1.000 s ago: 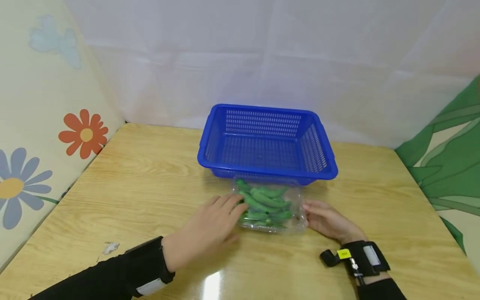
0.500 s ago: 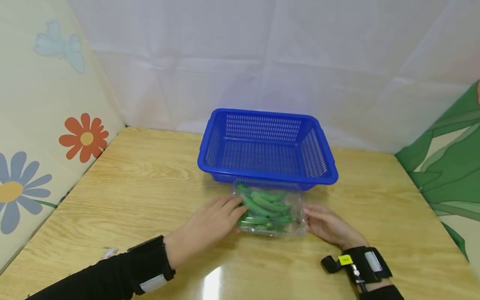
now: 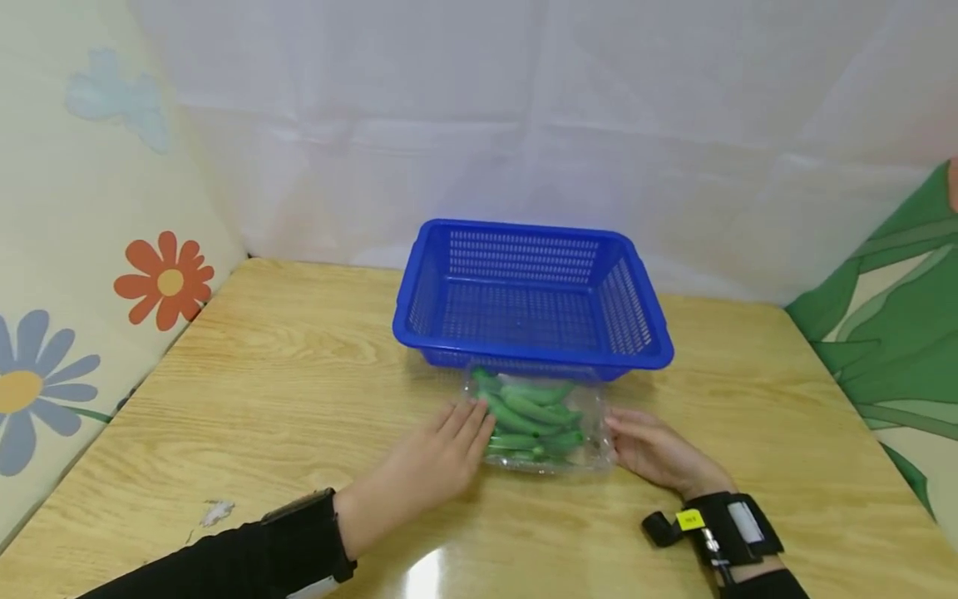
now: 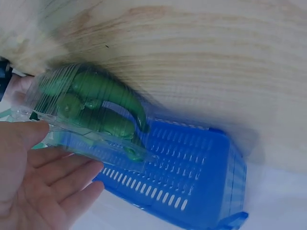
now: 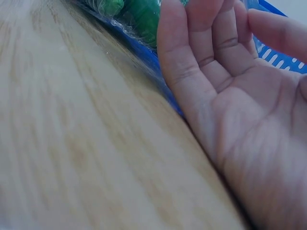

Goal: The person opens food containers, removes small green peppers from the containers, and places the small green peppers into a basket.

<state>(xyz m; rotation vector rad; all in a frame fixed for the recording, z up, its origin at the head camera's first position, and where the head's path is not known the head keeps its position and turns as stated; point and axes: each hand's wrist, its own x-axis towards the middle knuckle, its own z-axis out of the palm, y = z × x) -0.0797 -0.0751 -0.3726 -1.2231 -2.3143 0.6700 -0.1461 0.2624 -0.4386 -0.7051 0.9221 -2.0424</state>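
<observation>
A clear plastic box [image 3: 535, 420] of green pods lies on the table against the front of a blue basket [image 3: 524, 341]. My left hand [image 3: 430, 457] is at the box's left side, fingers together and nearly straight, fingertips over its edge. In the left wrist view, the hand [image 4: 53, 177] has its fingers extended beside the clear box [image 4: 96, 110]. My right hand [image 3: 662, 453] touches the box's right edge with relaxed, slightly bent fingers. The right wrist view shows that palm [image 5: 254, 105] facing the camera, fingertips by the wrapped green pods [image 5: 141, 19].
The basket stands behind the box near a white cloth backdrop [image 3: 359, 166]. Flower-patterned panels [image 3: 60, 191] rise at the left, and a green leaf panel [image 3: 891, 333] at the right. A worn patch [image 3: 217, 512] marks the wooden tabletop at front left.
My left hand's fingers have drawn together and shifted slightly down at the box's left edge. My right hand and the box look almost still; the head view has tilted a little upward.
</observation>
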